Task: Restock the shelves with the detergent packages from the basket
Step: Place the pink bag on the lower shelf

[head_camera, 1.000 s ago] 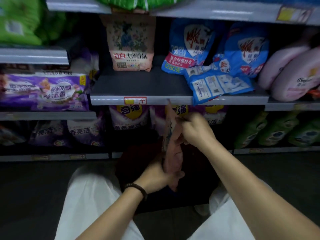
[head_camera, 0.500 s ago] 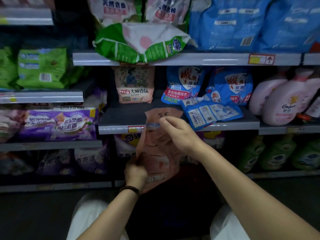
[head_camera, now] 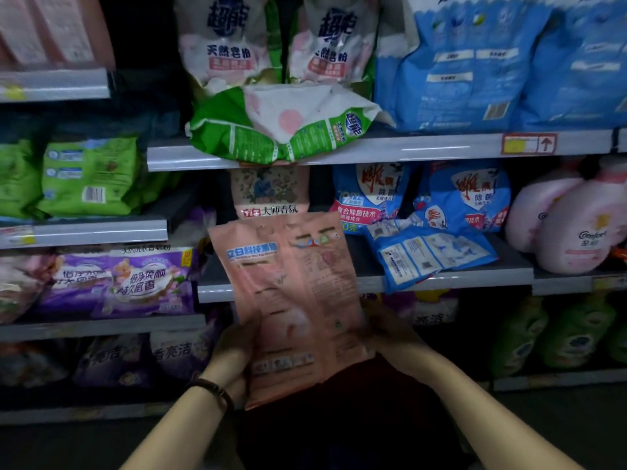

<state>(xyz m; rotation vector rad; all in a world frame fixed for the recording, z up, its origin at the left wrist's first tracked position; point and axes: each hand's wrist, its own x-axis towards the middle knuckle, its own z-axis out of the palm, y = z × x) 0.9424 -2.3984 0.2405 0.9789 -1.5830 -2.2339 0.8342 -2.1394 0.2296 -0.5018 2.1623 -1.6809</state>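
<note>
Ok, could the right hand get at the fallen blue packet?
Probably not yet: the right hand grips the pink package. The blue packet itself lies unblocked at the shelf edge.

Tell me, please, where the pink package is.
Centre of head view: left hand and right hand hold the pink package before the middle shelf, below the floral package.

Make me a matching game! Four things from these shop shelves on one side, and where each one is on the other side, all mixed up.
Things
1. salmon-pink flat package
2. green-and-white crumpled bag
3. pink plastic bottle
4. purple printed bag

Places
A. far right, standing on a shelf
B. held by the left hand and right hand
C. on a shelf at the left
D. lying over an upper shelf's front edge

Pairs: 1-B, 2-D, 3-A, 4-C
</note>
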